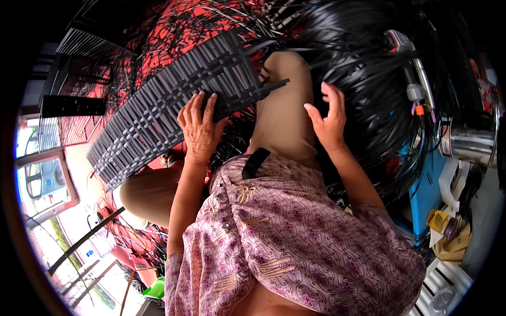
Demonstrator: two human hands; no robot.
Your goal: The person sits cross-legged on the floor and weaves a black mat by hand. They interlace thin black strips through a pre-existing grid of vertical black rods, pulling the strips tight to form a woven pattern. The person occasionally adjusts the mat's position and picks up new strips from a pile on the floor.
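Observation:
A long panel woven from dark grey and black flat strips (158, 108) slants from the lower left up to my knee. Its right end is loose, and one stiff strip sticks out over my trouser leg. My left hand (200, 131) lies with fingers stretched out on the near edge of the weave, the thumb apart. Away from the panel, beyond my knee, my right hand (330, 120) is raised with thumb and fingers apart, holding nothing. Beside it spreads a big bundle of glossy black strips (363, 79), partly blurred. A short black piece (255, 163) rests on my lap.
Loose black strips litter the red floor (179, 26). At right are a grey and red tool with an orange tip (414, 92), a shiny metal cylinder (469, 139), a blue panel (426, 192) and a yellow jar (440, 221). Dark slatted furniture (74, 108) stands at left.

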